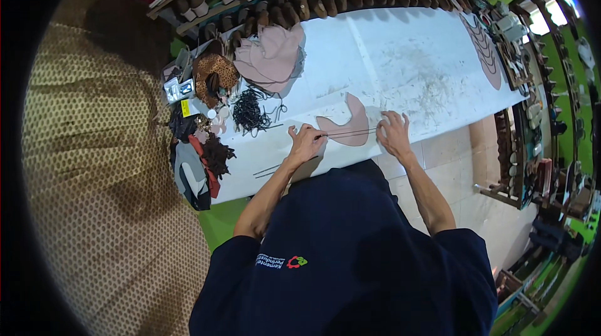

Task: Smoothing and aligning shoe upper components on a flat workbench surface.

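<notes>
- Table [397, 29]: white-topped, lying under the pink piece, its near edge close beside it.
- Pink piece [355, 120]: flat, its hollow facing far-left, one tip pointing left, the other away; it looks thin, light and bendy — I'd lift it by the rounded edge.
- Left hand [306, 142]: just left of the pink piece, thumb and finger pinching the cords.
- Right hand [394, 132]: just right of it, fingers bent; whether they pinch, I can't tell.
- Cords [350, 132]: thin, dark, running left-right across the pink piece — probably limp, best taken by both ends.
</notes>
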`<state>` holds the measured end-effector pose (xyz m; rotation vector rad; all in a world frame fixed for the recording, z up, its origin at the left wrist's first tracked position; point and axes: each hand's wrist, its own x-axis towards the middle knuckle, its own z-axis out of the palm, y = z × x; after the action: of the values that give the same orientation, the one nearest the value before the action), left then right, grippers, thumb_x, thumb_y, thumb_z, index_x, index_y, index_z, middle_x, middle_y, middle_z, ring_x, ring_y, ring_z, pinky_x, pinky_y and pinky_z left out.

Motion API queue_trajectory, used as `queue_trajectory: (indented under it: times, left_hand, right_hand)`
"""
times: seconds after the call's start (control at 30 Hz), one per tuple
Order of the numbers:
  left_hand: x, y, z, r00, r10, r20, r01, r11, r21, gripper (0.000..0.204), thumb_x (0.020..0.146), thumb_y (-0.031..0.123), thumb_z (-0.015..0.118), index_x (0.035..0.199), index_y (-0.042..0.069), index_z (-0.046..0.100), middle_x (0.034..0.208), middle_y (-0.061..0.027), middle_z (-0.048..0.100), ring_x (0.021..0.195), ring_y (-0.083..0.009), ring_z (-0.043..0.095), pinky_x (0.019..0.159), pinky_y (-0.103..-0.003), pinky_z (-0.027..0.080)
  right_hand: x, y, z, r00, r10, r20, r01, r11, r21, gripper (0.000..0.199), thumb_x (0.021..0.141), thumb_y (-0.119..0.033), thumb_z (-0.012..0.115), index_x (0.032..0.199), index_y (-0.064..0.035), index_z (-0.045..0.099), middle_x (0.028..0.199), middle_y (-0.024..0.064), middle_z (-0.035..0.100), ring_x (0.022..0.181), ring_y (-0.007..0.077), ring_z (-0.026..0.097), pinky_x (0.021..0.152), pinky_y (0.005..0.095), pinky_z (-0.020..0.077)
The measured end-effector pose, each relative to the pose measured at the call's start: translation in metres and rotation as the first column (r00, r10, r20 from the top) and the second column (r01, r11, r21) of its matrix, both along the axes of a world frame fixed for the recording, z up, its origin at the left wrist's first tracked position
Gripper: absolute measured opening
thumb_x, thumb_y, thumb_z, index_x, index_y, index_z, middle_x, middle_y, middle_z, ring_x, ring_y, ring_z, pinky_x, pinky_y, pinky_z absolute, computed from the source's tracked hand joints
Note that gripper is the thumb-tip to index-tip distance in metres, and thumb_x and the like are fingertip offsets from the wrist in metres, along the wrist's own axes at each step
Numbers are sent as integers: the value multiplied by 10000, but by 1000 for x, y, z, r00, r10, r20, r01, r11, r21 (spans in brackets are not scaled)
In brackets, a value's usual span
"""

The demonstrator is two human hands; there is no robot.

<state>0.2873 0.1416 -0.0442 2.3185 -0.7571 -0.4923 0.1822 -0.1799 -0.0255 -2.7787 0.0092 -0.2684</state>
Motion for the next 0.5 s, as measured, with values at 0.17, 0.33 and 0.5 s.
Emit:
queue_trajectory:
  times: [0.17,0.33,0.5]
  left_hand:
    - [4,-17,4,994,14,110,-11,1000,-25,184,947,262,752,1088,166,822,1028,-21,758,1180,-216,579,1081,-650,221]
    - [10,-9,-1,989,70,134,-75,996,38,221,929,251,751,1130,173,802,1271,-44,672,1245,-244,540,1069,-661,238]
    - [8,8,-8,958,117,263,-140,988,71,317,932,252,725,1244,215,765,1501,-138,516,1387,-334,448,1064,-708,242]
  right_hand:
    - [-16,-31,-6,995,-94,-41,94,995,-17,91,910,-179,699,956,-103,718,1361,85,620,1373,298,513,1195,632,264]
    - [-19,-33,-7,981,-194,13,194,974,-117,90,877,-179,729,890,-109,785,1345,68,639,1340,281,529,1189,622,280]
    - [-6,-9,0,916,-400,-33,398,916,-43,100,852,-211,753,877,-115,768,1327,47,640,1299,271,564,1162,602,303]
